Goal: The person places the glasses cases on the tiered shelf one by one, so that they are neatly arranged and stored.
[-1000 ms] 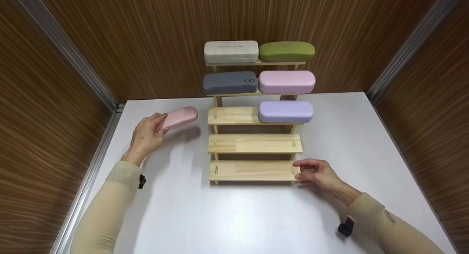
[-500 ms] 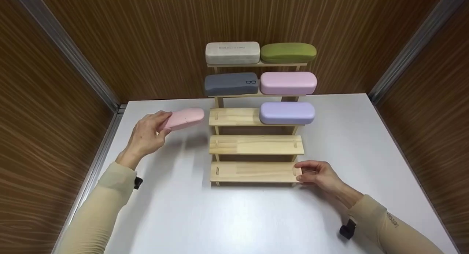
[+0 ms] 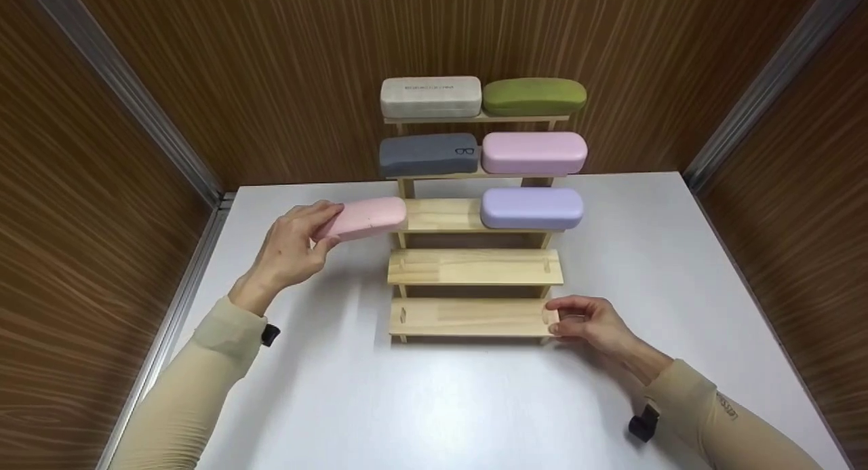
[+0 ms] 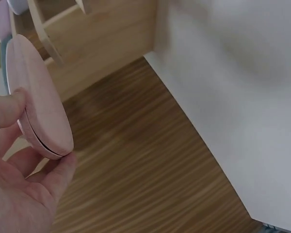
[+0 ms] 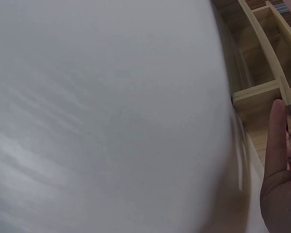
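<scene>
My left hand [image 3: 291, 246] pinches one end of a light pink glasses case [image 3: 369, 217], thumb on the near side and fingers on the far side. The case's free end overlaps the left end of the middle step of a wooden tiered rack [image 3: 475, 266] in the head view. In the left wrist view the pink case [image 4: 41, 92] shows a thin dark seam near the fingers. At the right end of the lowest step, my right hand [image 3: 597, 324] grips the board's edge between thumb and fingers; the right wrist view shows the thumb [image 5: 276, 131] against the board.
On the top step sit a white case [image 3: 430, 98] and a green case [image 3: 534, 97]. Below them are a grey-blue case [image 3: 427, 154] and a pink case [image 3: 534, 152]. A lavender case [image 3: 532, 208] occupies the middle step's right half. Wood-grain walls [image 3: 305, 83] enclose the white table [image 3: 434, 402].
My left hand has carried the pink glasses case rightward from beside the rack to the middle step's left end. The right hand keeps its grip on the lowest step.
</scene>
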A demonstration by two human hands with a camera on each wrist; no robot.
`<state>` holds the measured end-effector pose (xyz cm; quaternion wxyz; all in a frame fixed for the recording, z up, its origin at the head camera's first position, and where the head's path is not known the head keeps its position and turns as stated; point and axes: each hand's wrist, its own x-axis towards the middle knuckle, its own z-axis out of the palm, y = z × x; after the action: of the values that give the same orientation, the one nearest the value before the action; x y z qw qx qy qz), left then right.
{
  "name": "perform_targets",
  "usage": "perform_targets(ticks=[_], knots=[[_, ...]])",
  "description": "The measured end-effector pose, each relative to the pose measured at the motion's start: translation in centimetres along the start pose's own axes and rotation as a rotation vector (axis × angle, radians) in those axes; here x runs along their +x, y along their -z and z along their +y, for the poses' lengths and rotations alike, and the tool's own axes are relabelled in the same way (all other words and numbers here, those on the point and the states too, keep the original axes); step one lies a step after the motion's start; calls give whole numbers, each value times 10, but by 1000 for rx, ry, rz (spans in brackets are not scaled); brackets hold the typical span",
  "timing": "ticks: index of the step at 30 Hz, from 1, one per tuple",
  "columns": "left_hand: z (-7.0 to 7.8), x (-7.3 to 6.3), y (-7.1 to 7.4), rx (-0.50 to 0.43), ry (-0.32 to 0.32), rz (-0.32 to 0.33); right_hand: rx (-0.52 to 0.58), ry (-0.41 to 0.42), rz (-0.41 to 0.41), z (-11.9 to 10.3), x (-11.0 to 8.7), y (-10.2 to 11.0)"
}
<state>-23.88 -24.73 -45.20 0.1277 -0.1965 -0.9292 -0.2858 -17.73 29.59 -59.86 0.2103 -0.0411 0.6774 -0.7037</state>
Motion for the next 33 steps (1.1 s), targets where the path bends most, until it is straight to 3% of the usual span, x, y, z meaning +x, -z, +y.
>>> perform_targets(ticks=[16,23,33], knots=[[35,36,-28,-27,-86,-39,-4,12,5,1,-1,-1],[42,47,-44,-21,-129,-41,10,17,-3,2,-1,-1],[48,56,-58,-10,-122,-63,25,7,-2,-1,-2,-2]])
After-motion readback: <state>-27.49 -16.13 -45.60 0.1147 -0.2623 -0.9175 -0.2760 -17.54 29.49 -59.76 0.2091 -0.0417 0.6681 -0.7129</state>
